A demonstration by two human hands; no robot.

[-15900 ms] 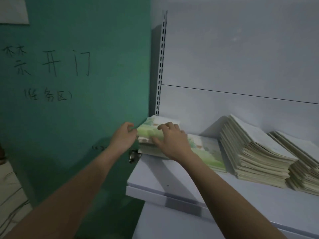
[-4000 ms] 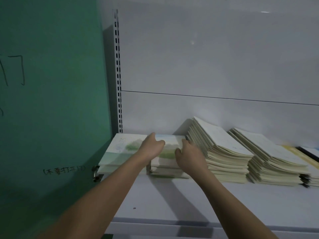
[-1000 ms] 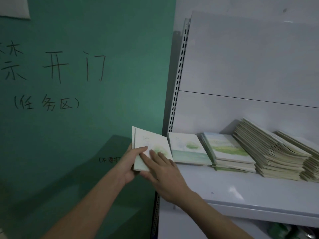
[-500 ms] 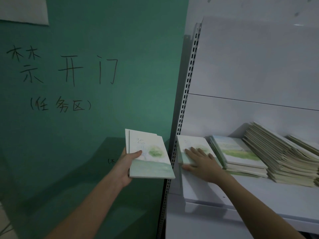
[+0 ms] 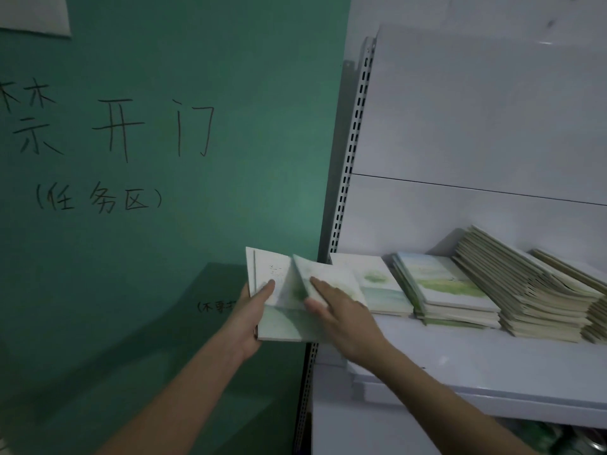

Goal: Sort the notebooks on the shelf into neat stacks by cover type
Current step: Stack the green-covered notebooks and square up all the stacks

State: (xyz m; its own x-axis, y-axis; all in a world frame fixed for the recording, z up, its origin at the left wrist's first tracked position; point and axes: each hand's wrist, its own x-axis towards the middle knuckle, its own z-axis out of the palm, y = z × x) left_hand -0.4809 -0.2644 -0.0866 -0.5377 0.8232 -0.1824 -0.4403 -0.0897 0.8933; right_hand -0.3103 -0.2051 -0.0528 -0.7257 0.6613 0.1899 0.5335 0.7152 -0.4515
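Head view. Left hand (image 5: 247, 318) grips a thin bundle of notebooks (image 5: 279, 310) from below and behind, thumb pressed on the top cover, fingers curled under the left edge. The bundle is held in the air just left of the shelf (image 5: 476, 366), not resting on it.

Right hand (image 5: 341, 318) lies on another notebook (image 5: 323, 279), fingers fairly straight on the cover, thumb at the near edge. That book is tilted and overlaps the bundle's right side. Whether the thumb is under it or only beside it, cannot tell.

On the shelf, just right of the hands: a low stack with a pale green cover (image 5: 377, 285). Next to it a taller stack with landscape covers (image 5: 443, 290). Further right, a high stack of plain cream covers (image 5: 525, 290), fanned and leaning toward the back panel; one more stack beyond, cut by the frame edge.

Handling, as judged: soft-cover books, thin, light singly, floppy if held by one corner. Covers look smooth, so a loose bundle will likely slide and fan. Best taken along the spine edge, thumb on top and fingers under, or squared between both palms before setting down. The leaning cream stack looks likely to slump if nudged.
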